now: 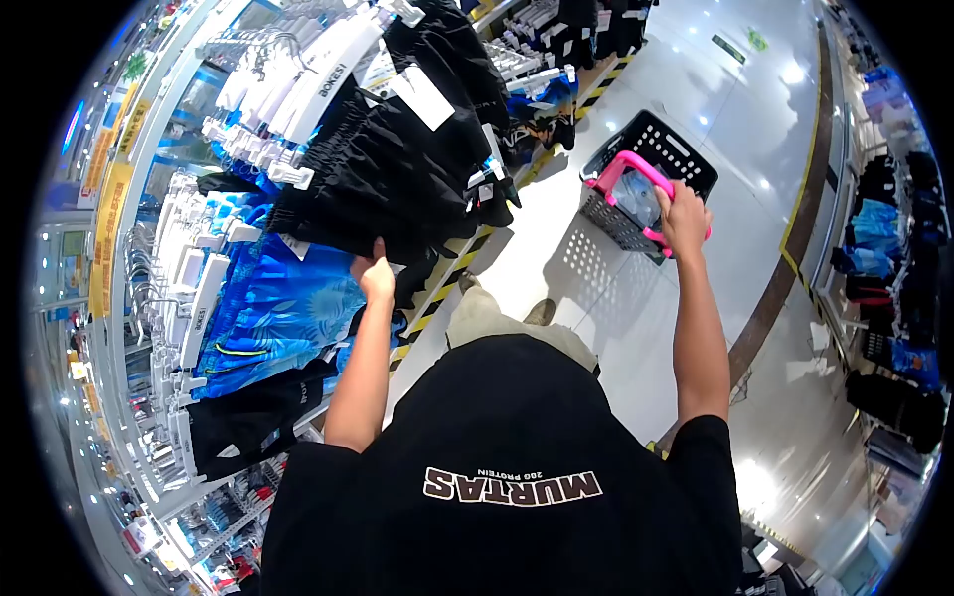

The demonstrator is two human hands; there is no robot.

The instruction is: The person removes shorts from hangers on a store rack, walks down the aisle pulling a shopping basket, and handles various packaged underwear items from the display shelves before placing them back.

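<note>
My left hand [375, 274] pinches the lower edge of a pair of black shorts [363, 169], thumb in front and the other fingers hidden by the cloth. The shorts hang from a white hanger [316, 91] on the rack, with a white tag [423, 97] on them. Blue patterned shorts [288, 298] hang just beside and below this hand. At the right, my right hand [684, 221] is closed around the pink handle [636, 164] of a black shopping basket [651, 134]. Something in clear plastic [637, 197] lies inside the basket.
More hangers [204, 298] crowd the rack on the left. Black-and-yellow tape [467, 256] runs along the rack's foot. A pale tiled floor [616, 348] forms the aisle, and another clothing rack [879, 248] stands at the far right.
</note>
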